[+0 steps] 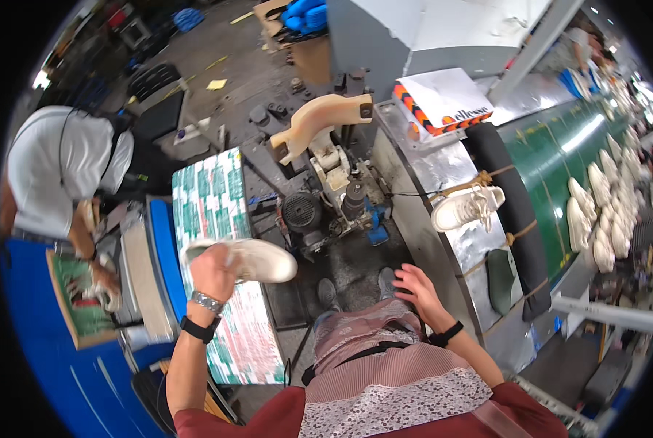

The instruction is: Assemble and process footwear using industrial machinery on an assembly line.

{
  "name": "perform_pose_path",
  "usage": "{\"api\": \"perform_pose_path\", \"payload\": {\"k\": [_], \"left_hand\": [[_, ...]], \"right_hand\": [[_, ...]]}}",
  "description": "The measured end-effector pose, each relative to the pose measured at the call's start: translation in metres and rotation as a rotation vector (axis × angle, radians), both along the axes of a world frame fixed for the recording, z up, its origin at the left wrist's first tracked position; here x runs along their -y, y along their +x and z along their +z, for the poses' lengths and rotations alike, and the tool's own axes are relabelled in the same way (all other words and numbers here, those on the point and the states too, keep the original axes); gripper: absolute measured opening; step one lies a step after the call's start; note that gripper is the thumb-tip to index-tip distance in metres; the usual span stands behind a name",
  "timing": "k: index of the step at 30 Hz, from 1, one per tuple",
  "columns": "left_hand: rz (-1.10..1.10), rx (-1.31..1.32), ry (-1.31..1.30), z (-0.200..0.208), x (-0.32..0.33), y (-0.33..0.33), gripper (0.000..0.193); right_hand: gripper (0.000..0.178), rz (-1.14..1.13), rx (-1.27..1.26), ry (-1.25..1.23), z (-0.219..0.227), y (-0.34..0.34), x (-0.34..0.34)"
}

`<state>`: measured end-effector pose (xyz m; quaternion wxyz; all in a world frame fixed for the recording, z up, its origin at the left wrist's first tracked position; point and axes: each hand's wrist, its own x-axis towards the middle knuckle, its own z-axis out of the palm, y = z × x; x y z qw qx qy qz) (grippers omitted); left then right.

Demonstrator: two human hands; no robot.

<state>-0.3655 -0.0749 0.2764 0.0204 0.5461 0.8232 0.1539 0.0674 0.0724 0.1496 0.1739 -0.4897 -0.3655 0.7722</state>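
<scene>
One off-white, round-toed shoe (269, 261) shows in the head view, its toe pointing right, over a long worktop patched in white, green and red (242, 350). The left hand (215, 271) has its grip closed around the shoe's other end; whether the shoe touches the worktop is hard to tell. The right hand (417, 293) hangs near the lap, its grip loose, fingers parted. Ahead stands a grey-and-cream metal machine (333, 179). To the right, an off-white laced shoe (459, 212) lies on a silvery metal ledge (443, 166).
</scene>
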Motion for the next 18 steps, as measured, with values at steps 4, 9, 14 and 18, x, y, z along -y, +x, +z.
{"api": "perform_pose_path", "payload": {"k": [4, 9, 14, 18], "left_hand": [[-0.266, 0.157, 0.141, 0.056, -0.049, 0.118, 0.017], [-0.281, 0.427, 0.357, 0.022, -0.089, 0.226, 0.013], [0.151, 0.897, 0.399, -0.040, -0.110, 0.251, 0.025], [0.270, 0.856, 0.444, -0.093, -0.158, 0.218, 0.027]], "right_hand": [[0.087, 0.123, -0.536, -0.377, 0.035, -0.046, -0.043], [0.070, 0.130, -0.744, -0.589, 0.079, -0.026, -0.078], [0.080, 0.089, -0.456, 0.384, 0.098, -0.037, -0.122], [0.086, 0.164, -0.196, 0.759, 0.120, -0.093, -0.143]]}}
